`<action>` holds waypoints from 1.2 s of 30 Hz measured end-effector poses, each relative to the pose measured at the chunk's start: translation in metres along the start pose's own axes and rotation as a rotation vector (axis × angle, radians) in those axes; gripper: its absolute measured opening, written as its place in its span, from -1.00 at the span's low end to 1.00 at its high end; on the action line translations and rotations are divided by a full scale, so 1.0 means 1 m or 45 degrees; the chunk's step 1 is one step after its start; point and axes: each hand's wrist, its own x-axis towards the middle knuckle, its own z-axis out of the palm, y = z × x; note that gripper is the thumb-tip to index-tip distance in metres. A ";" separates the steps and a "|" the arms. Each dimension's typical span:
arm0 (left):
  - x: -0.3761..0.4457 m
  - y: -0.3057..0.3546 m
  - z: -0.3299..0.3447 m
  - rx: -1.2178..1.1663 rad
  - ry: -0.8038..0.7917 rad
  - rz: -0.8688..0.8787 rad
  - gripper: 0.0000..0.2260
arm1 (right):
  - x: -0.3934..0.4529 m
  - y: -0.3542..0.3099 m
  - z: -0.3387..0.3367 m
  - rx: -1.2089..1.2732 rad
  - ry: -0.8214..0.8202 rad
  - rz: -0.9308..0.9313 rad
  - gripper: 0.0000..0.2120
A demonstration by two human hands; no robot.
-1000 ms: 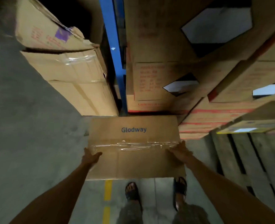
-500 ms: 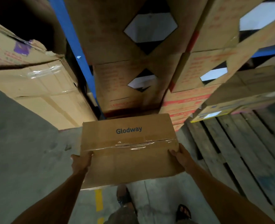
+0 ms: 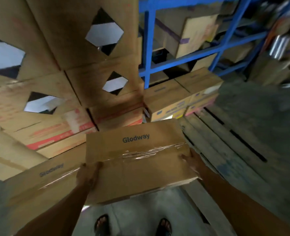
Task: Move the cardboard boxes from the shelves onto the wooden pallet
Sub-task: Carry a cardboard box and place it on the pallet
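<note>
A flat brown cardboard box (image 3: 137, 160) printed with the dark word "Glodway" on its top flap and sealed along the middle seam with wrinkled clear tape is carried in the air between both hands, above the grey concrete floor (image 3: 140, 217) and just beside the near edge of the weathered grey wooden pallet (image 3: 229, 150). The left hand (image 3: 88, 176) clasps the box's left edge with the thumb on top, and the right hand (image 3: 191, 161) grips the right edge with fingers curled over the corner. What the box contains cannot be told, since it is taped shut. Just to its left lies a second taped brown carton (image 3: 43, 183) that also reads "Glodway", its print blurred. Behind them rises a stack of large brown cartons with diamond-shaped cut-outs (image 3: 105, 34), through which something white shows; the lower ones carry red stripes and faint red print too blurred to read. At the far edge of the pallet sit smaller brown boxes with blue and yellow labels (image 3: 169, 106), their writing illegible. A blue metal shelf frame (image 3: 148, 48) stands behind, holding more brown cartons (image 3: 197, 34), one crossed by purple tape. Two feet in dark sandals (image 3: 103, 224) stand on the floor below the carried box.
</note>
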 end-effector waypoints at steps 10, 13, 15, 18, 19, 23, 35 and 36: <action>-0.043 0.094 0.112 0.000 -0.150 0.101 -0.25 | 0.049 0.023 -0.137 0.028 0.122 0.106 -0.55; -0.023 0.121 0.144 0.000 -0.189 0.091 -0.20 | 0.066 0.022 -0.157 0.101 0.197 0.132 -0.54; -0.015 0.138 0.165 0.008 -0.195 0.072 -0.25 | 0.079 0.021 -0.170 0.131 0.231 0.133 -0.51; -0.005 0.164 0.196 0.055 -0.173 0.038 -0.29 | 0.100 0.020 -0.187 0.158 0.231 0.155 -0.49; -0.001 0.170 0.205 0.047 -0.156 0.030 -0.28 | 0.108 0.020 -0.191 0.177 0.227 0.165 -0.52; 0.016 0.198 0.254 0.085 -0.159 -0.044 -0.13 | 0.152 0.020 -0.212 0.175 0.233 0.178 -0.58; 0.115 0.239 0.481 0.048 -0.051 -0.335 -0.31 | 0.441 0.073 -0.260 -0.052 -0.014 0.170 -0.69; 0.128 0.237 0.503 0.060 -0.051 -0.354 -0.32 | 0.470 0.083 -0.259 -0.079 -0.031 0.161 -0.68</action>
